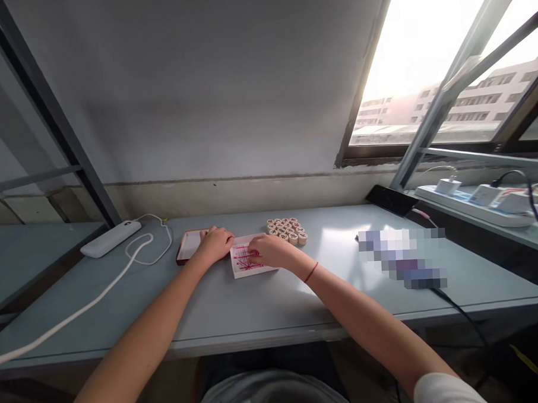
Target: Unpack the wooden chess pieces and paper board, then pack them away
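Thin pink-red sticks (242, 261) lie loosely across one another in a shallow white box (242, 275). My right hand (271, 250) reaches over this box, fingers bent down together among the sticks; whatever is at its fingertips is too small to make out. Between the white box and a dark red, white-lined tray (188, 245) is my left hand (215, 244). Its fingers are curled, with the thumb over the tray, and their tips are hidden. Just behind my right hand, round wooden Chinese chess pieces (285, 229) sit in close rows.
On the grey desk (220, 313), a white power strip (111, 239) with a cable lies at the left. A blurred-out object (400, 258) is at the right. Farther right, another power strip (474, 204) holds plugs beside a metal frame and window.
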Action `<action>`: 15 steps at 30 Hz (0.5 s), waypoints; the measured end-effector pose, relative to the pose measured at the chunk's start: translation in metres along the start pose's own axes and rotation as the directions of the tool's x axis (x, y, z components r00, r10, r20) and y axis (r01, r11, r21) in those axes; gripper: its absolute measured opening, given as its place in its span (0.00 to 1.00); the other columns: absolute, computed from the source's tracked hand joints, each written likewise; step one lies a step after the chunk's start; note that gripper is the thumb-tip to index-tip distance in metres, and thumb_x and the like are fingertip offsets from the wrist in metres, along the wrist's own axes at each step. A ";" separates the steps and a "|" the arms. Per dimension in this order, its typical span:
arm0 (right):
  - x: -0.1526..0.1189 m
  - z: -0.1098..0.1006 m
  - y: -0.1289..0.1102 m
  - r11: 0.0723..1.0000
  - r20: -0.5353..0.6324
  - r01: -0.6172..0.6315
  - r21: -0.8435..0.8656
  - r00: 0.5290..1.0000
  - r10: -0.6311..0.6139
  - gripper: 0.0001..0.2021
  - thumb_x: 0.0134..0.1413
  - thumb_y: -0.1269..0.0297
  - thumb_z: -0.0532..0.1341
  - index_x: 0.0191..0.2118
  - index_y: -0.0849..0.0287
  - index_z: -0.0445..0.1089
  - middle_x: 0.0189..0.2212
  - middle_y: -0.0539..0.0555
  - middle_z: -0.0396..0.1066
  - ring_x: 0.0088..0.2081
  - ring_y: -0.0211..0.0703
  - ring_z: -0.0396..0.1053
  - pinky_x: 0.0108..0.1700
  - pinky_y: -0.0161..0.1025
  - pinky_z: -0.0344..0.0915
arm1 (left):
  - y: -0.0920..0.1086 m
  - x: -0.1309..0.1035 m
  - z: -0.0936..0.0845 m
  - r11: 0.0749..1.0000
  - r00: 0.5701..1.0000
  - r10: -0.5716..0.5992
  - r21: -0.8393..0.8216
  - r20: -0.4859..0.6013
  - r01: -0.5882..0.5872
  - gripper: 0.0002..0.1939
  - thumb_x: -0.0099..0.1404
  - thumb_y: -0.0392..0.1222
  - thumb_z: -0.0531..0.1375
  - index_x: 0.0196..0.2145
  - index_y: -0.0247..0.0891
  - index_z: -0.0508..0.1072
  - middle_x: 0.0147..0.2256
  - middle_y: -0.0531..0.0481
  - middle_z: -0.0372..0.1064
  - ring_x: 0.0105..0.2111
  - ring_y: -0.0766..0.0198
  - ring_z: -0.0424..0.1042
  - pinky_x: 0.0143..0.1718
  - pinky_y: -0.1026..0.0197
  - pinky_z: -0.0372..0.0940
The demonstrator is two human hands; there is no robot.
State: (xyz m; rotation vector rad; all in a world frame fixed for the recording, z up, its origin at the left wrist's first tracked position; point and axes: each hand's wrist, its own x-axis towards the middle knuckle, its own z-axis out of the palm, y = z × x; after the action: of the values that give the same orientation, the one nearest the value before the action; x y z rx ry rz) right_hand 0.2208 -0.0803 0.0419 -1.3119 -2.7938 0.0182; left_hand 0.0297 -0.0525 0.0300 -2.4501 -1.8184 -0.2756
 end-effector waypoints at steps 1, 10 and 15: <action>0.001 -0.001 0.004 0.999 -0.028 0.017 0.035 0.999 -0.016 0.13 0.56 0.55 0.56 0.38 0.56 0.73 0.39 0.55 0.73 0.38 0.42 0.69 0.35 0.33 0.59 | 0.000 0.000 0.000 1.000 1.000 0.003 -0.019 0.000 -0.003 0.16 0.64 0.41 0.49 0.35 0.44 0.77 0.41 0.46 0.72 0.44 0.51 0.64 0.42 0.50 0.54; 0.047 -0.021 0.064 0.875 -0.133 -0.473 0.100 0.865 0.483 0.17 0.53 0.62 0.55 0.49 0.58 0.69 0.41 0.61 0.72 0.40 0.50 0.70 0.34 0.38 0.61 | -0.001 0.000 -0.002 0.990 1.000 0.026 -0.138 0.001 -0.026 0.15 0.62 0.40 0.50 0.36 0.45 0.76 0.40 0.47 0.73 0.45 0.49 0.66 0.43 0.48 0.54; 0.064 -0.009 0.073 0.819 -0.029 -0.568 0.080 0.820 0.571 0.13 0.45 0.67 0.60 0.40 0.60 0.73 0.38 0.63 0.73 0.39 0.52 0.71 0.34 0.39 0.64 | -0.002 -0.001 0.000 0.989 0.999 0.035 -0.143 0.010 -0.034 0.15 0.63 0.42 0.50 0.37 0.45 0.76 0.41 0.47 0.73 0.46 0.49 0.65 0.44 0.48 0.54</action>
State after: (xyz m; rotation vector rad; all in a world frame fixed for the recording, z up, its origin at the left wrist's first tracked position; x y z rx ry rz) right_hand 0.2367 0.0150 0.0514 -2.0390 -2.2214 0.1021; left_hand 0.0273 -0.0527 0.0294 -2.5798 -1.8189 -0.4028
